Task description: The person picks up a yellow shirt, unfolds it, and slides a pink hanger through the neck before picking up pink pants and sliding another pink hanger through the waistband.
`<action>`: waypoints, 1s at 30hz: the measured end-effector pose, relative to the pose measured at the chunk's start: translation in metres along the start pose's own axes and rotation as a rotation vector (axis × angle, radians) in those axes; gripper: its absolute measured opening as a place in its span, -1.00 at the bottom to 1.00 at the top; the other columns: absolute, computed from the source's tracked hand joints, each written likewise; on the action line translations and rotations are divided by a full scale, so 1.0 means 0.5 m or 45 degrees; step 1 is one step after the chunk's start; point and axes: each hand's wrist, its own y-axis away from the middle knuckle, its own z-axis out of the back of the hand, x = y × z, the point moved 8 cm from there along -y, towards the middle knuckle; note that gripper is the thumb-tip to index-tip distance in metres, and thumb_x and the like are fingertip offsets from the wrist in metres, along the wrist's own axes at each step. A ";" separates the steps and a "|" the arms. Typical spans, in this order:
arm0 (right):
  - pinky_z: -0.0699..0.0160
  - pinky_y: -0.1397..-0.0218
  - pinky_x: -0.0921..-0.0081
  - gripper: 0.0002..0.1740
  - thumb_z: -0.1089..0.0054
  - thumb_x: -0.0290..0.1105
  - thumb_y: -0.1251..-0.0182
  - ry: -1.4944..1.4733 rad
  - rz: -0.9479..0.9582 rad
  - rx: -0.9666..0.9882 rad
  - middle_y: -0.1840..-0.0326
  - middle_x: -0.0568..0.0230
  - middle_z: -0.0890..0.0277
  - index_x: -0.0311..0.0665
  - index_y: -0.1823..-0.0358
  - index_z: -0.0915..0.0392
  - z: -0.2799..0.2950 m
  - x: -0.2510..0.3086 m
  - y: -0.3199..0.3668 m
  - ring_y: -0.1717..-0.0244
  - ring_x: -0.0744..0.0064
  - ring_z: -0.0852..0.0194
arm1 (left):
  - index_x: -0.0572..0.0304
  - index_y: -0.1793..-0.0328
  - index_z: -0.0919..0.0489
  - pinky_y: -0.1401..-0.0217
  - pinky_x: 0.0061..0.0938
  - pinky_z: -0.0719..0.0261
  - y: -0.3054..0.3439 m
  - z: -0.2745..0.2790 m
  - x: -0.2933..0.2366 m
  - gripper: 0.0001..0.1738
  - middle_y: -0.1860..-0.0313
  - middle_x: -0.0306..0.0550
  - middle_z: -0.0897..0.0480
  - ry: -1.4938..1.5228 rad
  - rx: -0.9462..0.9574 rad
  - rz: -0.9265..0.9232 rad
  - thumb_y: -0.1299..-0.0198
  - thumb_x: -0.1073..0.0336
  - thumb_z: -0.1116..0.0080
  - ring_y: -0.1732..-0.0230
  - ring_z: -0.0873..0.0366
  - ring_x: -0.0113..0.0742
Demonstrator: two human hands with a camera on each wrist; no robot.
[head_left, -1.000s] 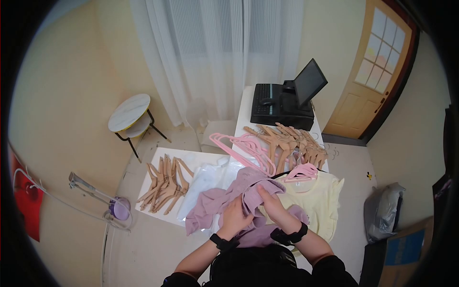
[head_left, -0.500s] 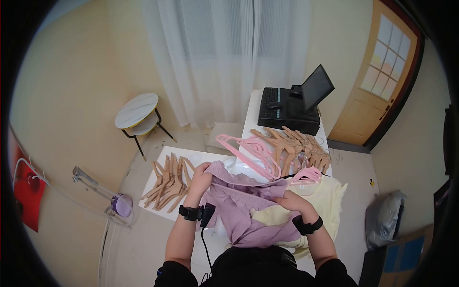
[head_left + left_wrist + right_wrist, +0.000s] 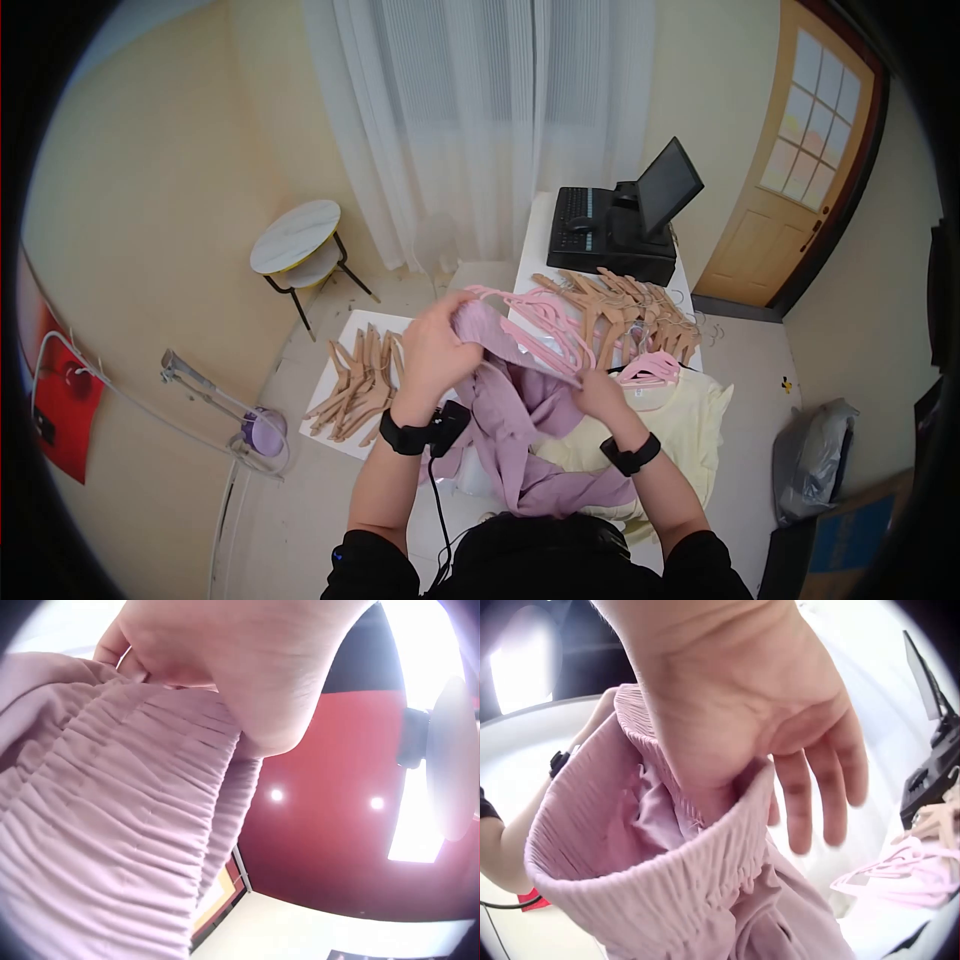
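Observation:
Mauve trousers (image 3: pixel 500 420) with a gathered elastic waistband (image 3: pixel 660 889) hang between both hands, the waist stretched into an open loop. The left hand (image 3: pixel 435 350) grips one side of the waistband, raised higher than the other hand. In the left wrist view its fingers (image 3: pixel 112 645) bend over the ruched edge. At the opposite side, the right hand (image 3: pixel 607 398) pinches the band with the thumb inside the waist; the other fingers (image 3: pixel 829 791) extend outside it. The trousers' lower part drapes toward the person, over a pale yellow top (image 3: pixel 695 420) that has a pink hanger (image 3: pixel 650 370) at its neck.
Wooden hangers (image 3: pixel 355 395) lie on a low white table (image 3: pixel 320 420) at the left. More wooden hangers (image 3: pixel 625 310) and pink hangers (image 3: pixel 550 320) lie farther back at the right, before a black cash-register terminal (image 3: pixel 615 235). A bagged bin (image 3: pixel 815 460) stands far right.
The hands were close together on the bunched trousers; they have moved apart and spread the waistband. Lately the left hand has risen and come slightly inward, lifting its side.

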 end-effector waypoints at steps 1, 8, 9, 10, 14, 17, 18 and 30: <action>-0.48 0.18 0.16 -0.60 -0.05 -0.29 -0.04 0.008 -0.110 -0.104 0.27 -0.10 -0.50 -0.28 0.06 -0.45 0.034 -0.035 -0.021 0.20 -0.06 -0.49 | 0.20 0.19 -0.52 0.19 -0.33 -0.47 -0.009 0.028 0.021 -0.56 0.32 0.07 -0.60 -0.009 -0.116 0.017 0.38 0.44 0.01 0.25 -0.54 0.04; -0.39 0.09 0.44 -0.63 0.14 -0.54 -0.06 -1.413 -0.041 -0.613 0.24 0.06 -0.50 -0.33 0.05 -0.41 0.322 0.010 -0.012 0.17 0.29 -0.48 | 0.17 0.22 -0.48 0.19 -0.38 -0.47 0.022 -0.028 0.181 -0.68 0.30 -0.10 -0.57 0.073 -0.302 0.231 0.18 0.30 -0.18 0.24 -0.55 -0.20; -0.39 0.09 0.44 -0.63 0.14 -0.54 -0.06 -1.412 -0.040 -0.615 0.24 0.06 -0.50 -0.33 0.05 -0.41 0.333 0.026 -0.010 0.17 0.29 -0.48 | 0.17 0.14 -0.47 0.20 -0.39 -0.46 0.040 -0.081 0.211 -0.65 0.25 -0.09 -0.58 0.016 -0.128 0.247 0.10 0.25 -0.15 0.21 -0.56 -0.21; -0.38 0.09 0.48 -0.66 0.15 -0.57 -0.05 -1.255 0.033 -0.727 0.27 0.13 -0.49 -0.35 0.09 -0.41 0.356 0.047 -0.002 0.19 0.36 -0.45 | 0.17 0.06 -0.46 0.20 -0.41 -0.46 0.061 -0.136 0.250 -0.62 0.21 -0.08 -0.59 -0.041 0.045 0.260 0.03 0.20 -0.12 0.18 -0.56 -0.22; -0.33 0.11 0.57 -0.73 0.15 -0.61 -0.02 -1.027 0.278 -0.940 0.32 0.22 -0.47 -0.38 0.20 -0.40 0.392 0.095 0.007 0.22 0.44 -0.40 | 0.18 -0.14 -0.37 0.15 -0.44 -0.48 0.104 -0.298 0.362 -0.56 0.11 -0.13 -0.58 0.344 0.598 0.535 -0.16 0.15 0.03 0.16 -0.55 -0.27; -0.33 0.10 0.58 -0.72 0.18 -0.62 -0.04 -1.042 0.239 -0.871 0.26 0.21 -0.46 -0.35 0.17 -0.37 0.410 0.102 0.004 0.19 0.47 -0.37 | 0.18 -0.22 -0.33 0.09 -0.49 -0.46 0.048 -0.222 0.297 -0.39 -0.03 -0.03 -0.53 1.061 0.476 0.765 -0.25 -0.10 0.38 0.03 -0.55 -0.28; -0.33 0.09 0.59 -0.70 0.19 -0.63 -0.05 -1.072 0.202 -0.811 0.23 0.22 -0.45 -0.34 0.14 -0.36 0.411 0.102 -0.004 0.16 0.48 -0.36 | 0.18 -0.19 -0.35 0.05 -0.45 -0.46 0.026 -0.187 0.270 -0.41 -0.02 -0.05 -0.54 1.161 0.420 0.751 -0.23 -0.09 0.31 0.06 -0.56 -0.27; -0.31 -0.04 0.56 -0.71 0.27 -0.50 -0.36 -2.216 0.929 -0.668 0.01 0.27 -0.35 -0.32 -0.08 -0.27 0.600 0.279 0.033 -0.01 0.49 -0.32 | 0.36 -0.31 -0.07 -0.34 -0.39 -0.03 -0.082 0.282 -0.088 -0.51 -0.26 0.01 -0.22 1.072 -0.783 -0.663 -0.30 0.28 0.29 -0.28 -0.16 -0.27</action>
